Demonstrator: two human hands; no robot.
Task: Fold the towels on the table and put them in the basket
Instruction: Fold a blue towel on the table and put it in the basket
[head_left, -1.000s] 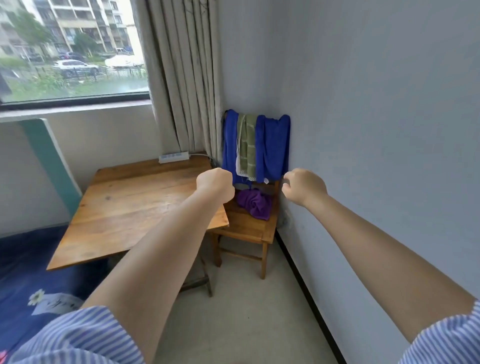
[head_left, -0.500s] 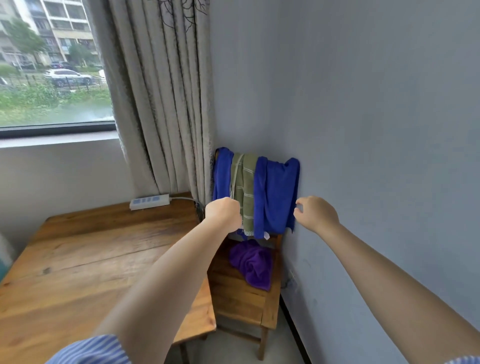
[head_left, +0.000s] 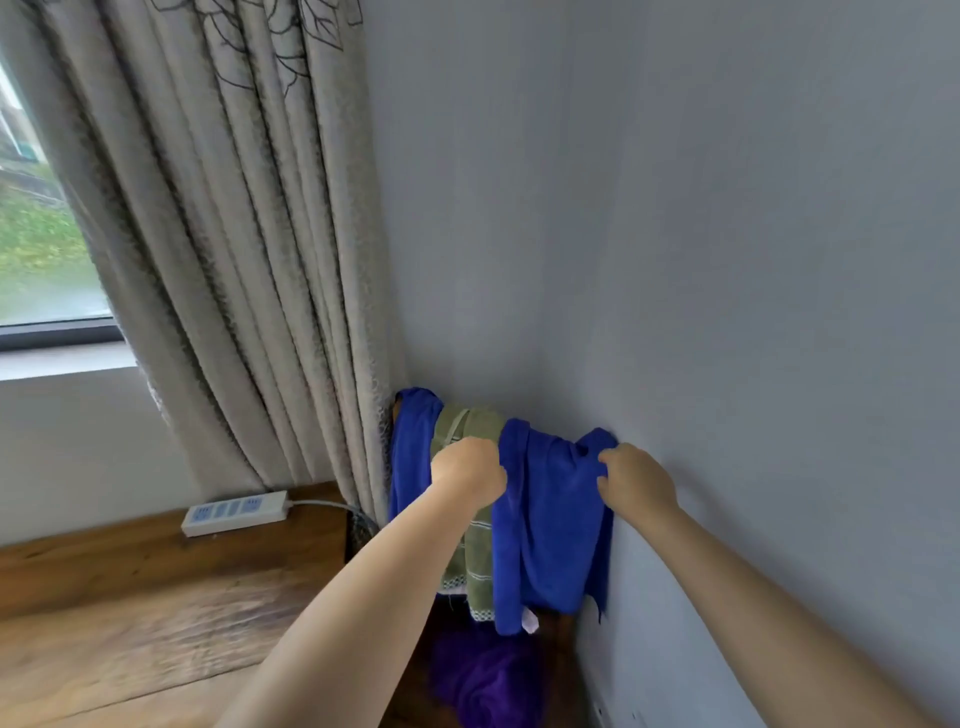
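Hands: both arms reach out, knuckles up, to cloth hung in the corner.
Left hand (head_left: 467, 470): fingers curled into the blue towel (head_left: 550, 525) at its left edge, beside the green striped towel (head_left: 475, 566).
Right hand (head_left: 636, 480): fingers bunch the same blue plush fabric at its right corner, against the wall.
Below the fingers: crumpled purple towel (head_left: 485, 680), soft and fuzzy.
Left of the fingers: wooden table (head_left: 130, 613), pleated curtain (head_left: 234, 249).

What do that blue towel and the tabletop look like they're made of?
Blue towel: soft, matte cloth, perhaps microfibre; it drapes in limp folds and bunches where the right hand grips it. Table: wood with a slight sheen, showing brown grain lines and plank seams; solid or veneer, I cannot tell.
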